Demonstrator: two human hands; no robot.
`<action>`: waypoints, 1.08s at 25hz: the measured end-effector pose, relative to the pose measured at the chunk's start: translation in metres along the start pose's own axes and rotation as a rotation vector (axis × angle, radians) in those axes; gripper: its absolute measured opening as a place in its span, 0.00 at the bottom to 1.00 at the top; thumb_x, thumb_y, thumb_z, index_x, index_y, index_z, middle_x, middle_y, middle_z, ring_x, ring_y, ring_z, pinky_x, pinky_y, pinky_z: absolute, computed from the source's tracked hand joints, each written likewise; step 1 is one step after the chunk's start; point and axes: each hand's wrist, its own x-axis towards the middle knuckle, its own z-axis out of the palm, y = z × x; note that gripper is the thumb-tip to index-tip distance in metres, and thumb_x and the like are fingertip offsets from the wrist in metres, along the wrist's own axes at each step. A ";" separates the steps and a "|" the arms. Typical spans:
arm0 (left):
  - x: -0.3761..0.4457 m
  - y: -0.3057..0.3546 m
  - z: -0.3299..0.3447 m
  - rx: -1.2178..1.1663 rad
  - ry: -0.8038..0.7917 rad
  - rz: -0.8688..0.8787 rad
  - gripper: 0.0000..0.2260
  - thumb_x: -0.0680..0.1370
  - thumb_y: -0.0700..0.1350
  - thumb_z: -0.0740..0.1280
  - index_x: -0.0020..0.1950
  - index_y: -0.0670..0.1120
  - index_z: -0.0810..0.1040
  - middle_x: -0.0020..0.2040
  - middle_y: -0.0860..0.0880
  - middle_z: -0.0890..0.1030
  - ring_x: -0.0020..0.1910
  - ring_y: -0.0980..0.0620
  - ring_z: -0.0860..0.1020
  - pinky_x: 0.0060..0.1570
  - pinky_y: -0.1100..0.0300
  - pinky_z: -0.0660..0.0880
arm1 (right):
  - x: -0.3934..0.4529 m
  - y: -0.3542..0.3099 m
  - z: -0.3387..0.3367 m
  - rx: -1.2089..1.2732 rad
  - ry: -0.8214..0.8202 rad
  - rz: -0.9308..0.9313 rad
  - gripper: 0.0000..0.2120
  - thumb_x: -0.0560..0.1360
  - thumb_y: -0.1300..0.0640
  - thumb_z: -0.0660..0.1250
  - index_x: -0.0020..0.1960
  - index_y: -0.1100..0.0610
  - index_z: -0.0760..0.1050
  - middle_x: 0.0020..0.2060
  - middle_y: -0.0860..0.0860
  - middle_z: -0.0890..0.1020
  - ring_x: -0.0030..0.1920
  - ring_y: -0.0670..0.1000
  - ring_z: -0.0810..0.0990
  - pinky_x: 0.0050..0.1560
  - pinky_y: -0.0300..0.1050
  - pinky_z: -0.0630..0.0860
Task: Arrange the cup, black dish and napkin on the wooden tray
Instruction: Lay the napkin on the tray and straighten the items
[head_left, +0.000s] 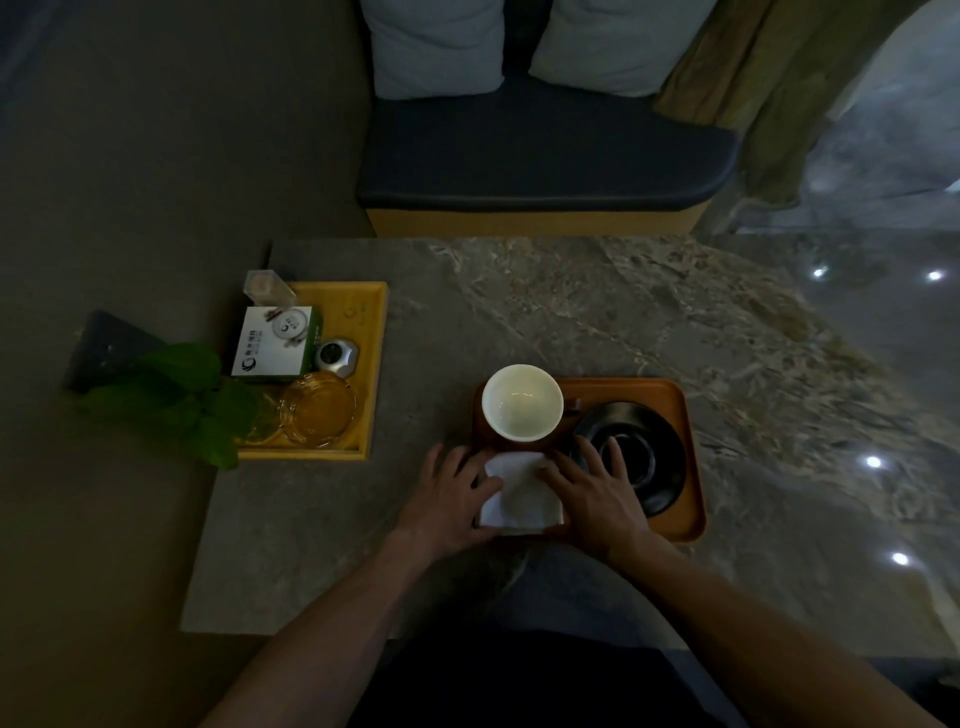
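Observation:
A brown wooden tray (675, 410) lies on the stone table near me. A white cup (522, 409) stands upright at its back left. A round black dish (649, 457) fills its right half. A folded white napkin (522, 493) lies at the tray's front left. My left hand (449, 499) rests flat on the napkin's left edge, fingers spread. My right hand (597, 488) presses on the napkin's right side, its fingertips reaching over the dish's rim.
A yellow wooden tray (376, 364) at the left holds a green-and-white box (275, 343), a glass ashtray (317, 410), a small metal object (337, 356) and a clear bottle (267, 288). Green leaves (176, 400) overhang its corner. A bench with cushions (545, 156) stands behind the table.

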 end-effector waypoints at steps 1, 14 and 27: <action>-0.001 0.000 0.001 0.016 0.005 0.007 0.29 0.76 0.65 0.61 0.74 0.56 0.63 0.79 0.45 0.57 0.77 0.41 0.53 0.74 0.37 0.47 | -0.001 0.000 0.000 -0.002 0.001 -0.006 0.40 0.70 0.32 0.64 0.76 0.44 0.53 0.78 0.50 0.57 0.78 0.61 0.45 0.71 0.71 0.37; -0.006 -0.005 0.003 -0.008 -0.018 0.014 0.30 0.75 0.66 0.62 0.75 0.56 0.63 0.80 0.47 0.53 0.77 0.42 0.50 0.74 0.37 0.47 | -0.010 0.006 0.002 0.000 -0.040 -0.016 0.38 0.74 0.34 0.61 0.77 0.41 0.48 0.79 0.48 0.48 0.77 0.62 0.38 0.70 0.69 0.33; -0.007 -0.011 0.005 -0.051 -0.027 -0.005 0.32 0.73 0.67 0.63 0.74 0.58 0.63 0.80 0.49 0.52 0.78 0.41 0.47 0.74 0.37 0.44 | -0.005 0.005 -0.007 0.000 -0.066 -0.033 0.38 0.73 0.34 0.62 0.77 0.41 0.49 0.79 0.47 0.48 0.76 0.62 0.36 0.70 0.70 0.34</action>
